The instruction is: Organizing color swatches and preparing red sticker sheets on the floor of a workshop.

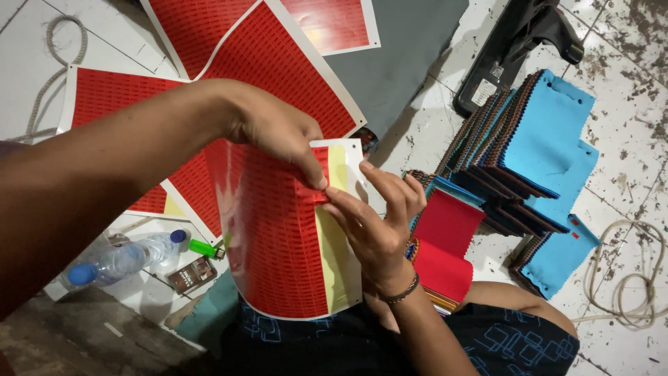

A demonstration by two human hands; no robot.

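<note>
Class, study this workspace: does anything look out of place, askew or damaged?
The clear plastic bottle lies tipped on its side. The red label sheet, pinched by the left hand and right hand, curls, its right strip stripped to yellow backing.

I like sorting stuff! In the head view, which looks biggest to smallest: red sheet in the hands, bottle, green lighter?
1. Red sheet
2. Bottle
3. Green lighter
The sheet is nearer the camera, but clearly bigger.

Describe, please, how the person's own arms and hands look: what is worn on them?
Both forearms are bare; no sleeve shows on either. The right hand has a thin dark bracelet around the wrist, and a small patch of multicoloured beads shows beside the hand. The left hand wears nothing visible: no ring, watch or glove. The fingers are bare too.
</note>
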